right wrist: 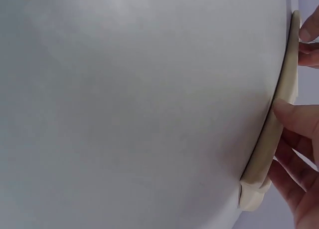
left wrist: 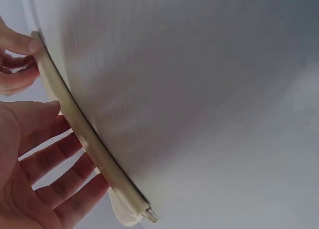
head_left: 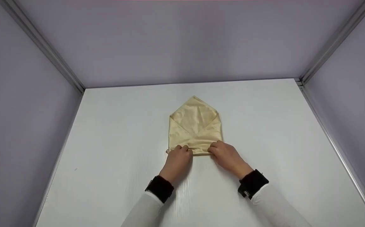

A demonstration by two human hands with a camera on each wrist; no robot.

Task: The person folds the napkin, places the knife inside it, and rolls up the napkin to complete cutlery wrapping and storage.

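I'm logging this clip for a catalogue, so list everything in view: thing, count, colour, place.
folded cloth: one, shiny gold-beige, middle of the table, point facing away, near edge rolled.
table: one, white, fills the floor of the booth.
booth walls: three, pale grey-lilac, left, back and right, with metal corner rails.
wrist straps: two, black, one on each wrist.
sleeves: two, white.
left hand: grips the rolled edge, left end.
right hand: grips the rolled edge, right end.

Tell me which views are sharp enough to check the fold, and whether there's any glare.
Head view: sharp, evenly lit, a soft sheen on the gold cloth. Left wrist view: table blurred, left hand close and soft. Right wrist view: table washed out, cloth edge-on only.
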